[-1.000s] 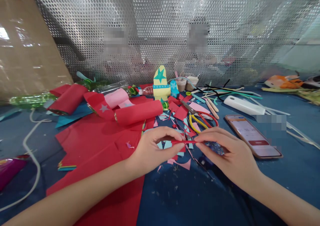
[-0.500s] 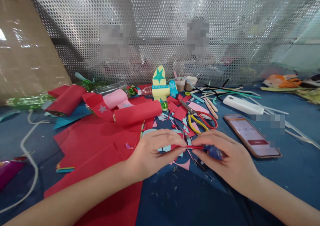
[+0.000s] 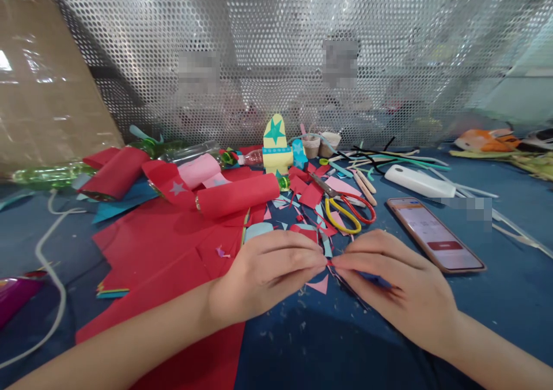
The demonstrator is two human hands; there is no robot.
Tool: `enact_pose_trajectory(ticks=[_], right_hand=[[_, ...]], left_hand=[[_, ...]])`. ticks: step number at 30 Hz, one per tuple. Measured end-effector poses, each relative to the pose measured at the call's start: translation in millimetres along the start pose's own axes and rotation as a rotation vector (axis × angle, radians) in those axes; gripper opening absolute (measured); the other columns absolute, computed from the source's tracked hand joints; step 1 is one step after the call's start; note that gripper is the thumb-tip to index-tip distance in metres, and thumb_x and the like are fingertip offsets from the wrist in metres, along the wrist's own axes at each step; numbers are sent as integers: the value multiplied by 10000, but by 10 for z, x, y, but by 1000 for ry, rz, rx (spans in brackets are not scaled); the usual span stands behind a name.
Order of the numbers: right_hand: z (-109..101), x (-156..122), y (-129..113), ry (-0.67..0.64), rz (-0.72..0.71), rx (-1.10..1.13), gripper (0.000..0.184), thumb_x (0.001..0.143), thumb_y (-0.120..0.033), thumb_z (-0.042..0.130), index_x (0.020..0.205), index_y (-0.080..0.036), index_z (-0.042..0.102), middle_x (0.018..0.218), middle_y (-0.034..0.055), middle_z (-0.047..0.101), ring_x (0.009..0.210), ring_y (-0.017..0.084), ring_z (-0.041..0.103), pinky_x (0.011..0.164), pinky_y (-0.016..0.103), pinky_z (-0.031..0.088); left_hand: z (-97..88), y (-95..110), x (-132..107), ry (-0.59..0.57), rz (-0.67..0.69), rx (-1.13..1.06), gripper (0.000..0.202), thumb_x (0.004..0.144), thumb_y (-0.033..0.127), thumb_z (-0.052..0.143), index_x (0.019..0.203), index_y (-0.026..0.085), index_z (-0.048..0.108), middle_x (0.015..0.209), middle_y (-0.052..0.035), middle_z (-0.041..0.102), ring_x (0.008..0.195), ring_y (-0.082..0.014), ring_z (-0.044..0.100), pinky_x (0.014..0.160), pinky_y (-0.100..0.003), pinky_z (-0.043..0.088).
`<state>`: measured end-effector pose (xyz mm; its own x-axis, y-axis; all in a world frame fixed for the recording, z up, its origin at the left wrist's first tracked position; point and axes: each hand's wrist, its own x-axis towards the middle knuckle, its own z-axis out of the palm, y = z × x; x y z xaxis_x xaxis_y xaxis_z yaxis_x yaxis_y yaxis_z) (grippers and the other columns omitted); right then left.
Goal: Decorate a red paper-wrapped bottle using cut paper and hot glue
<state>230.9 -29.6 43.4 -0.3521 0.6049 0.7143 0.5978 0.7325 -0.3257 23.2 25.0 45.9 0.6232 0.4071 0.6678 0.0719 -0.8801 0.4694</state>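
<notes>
Between the fingertips of my two hands shows a small bit of a red paper strip [image 3: 330, 262]; the rest of it is hidden behind the fingers. My left hand [image 3: 272, 272] pinches it from the left, its wrist over the red paper sheets [image 3: 173, 298]. From the right, my right hand [image 3: 393, 286] pinches the same strip, thumb and forefinger together. Something dark blue lies partly hidden under that palm. Just beyond the fingers are paper scraps [image 3: 318, 286] and scissors [image 3: 343, 214] with one yellow and one red handle.
A red paper-wrapped bottle [image 3: 239, 196] lies behind my left hand, with a yellow starred paper piece [image 3: 275, 142] farther back. A phone [image 3: 436, 234] and a white elongated object [image 3: 419, 181] lie at right. Perforated metal sheeting [image 3: 276, 50] stands behind; a white cord [image 3: 56, 275] runs at left.
My hands have drawn closer together, so less of the red strip shows between them. The right hand has turned, and the blue thing in it is now mostly hidden.
</notes>
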Motion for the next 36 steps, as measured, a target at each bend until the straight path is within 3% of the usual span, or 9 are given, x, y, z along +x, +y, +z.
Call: enact_pose_trajectory(ticks=[6,12,19,25,30,36], right_hand=[[-6,8,12,51,24,-33,214,820,-51,596,936,-226,636,834,40,654,743,145,646,680,273,551],[27,13,13,17,44,-11,187,825,-107,608,951,-239,650,849,36,676,762,154,665,700,275,564],[30,18,6,28,61,-6,174,842,-93,580,914,-239,641,821,31,670,735,147,664,668,258,564],[65,-3,32,16,90,-3,144,831,-100,609,911,-218,632,832,33,664,756,145,664,696,251,562],[58,-12,37,29,97,-7,144,832,-95,613,901,-220,628,826,25,662,758,144,663,706,256,555],[25,-11,81,37,181,-71,128,854,-138,616,913,-251,605,842,10,689,826,161,664,750,276,554]], left_hand=[[-32,-12,38,35,-19,32,177,817,105,634,954,198,696,893,-73,735,833,-158,696,782,-241,575],[-29,-26,32,-21,-5,25,169,855,125,591,953,207,701,896,-73,737,831,-158,696,765,-248,576],[-7,5,37,26,-57,20,122,832,142,629,919,204,690,839,-56,732,783,-155,689,761,-248,573],[-9,-7,44,-9,-18,12,130,856,104,580,882,184,679,866,-71,718,804,-152,683,749,-232,563],[-1,-17,46,43,-56,42,110,828,123,627,878,202,685,811,-47,724,778,-152,680,767,-243,562],[-35,-107,32,102,11,125,157,816,78,623,904,194,681,855,-56,724,826,-156,675,771,-246,562]])
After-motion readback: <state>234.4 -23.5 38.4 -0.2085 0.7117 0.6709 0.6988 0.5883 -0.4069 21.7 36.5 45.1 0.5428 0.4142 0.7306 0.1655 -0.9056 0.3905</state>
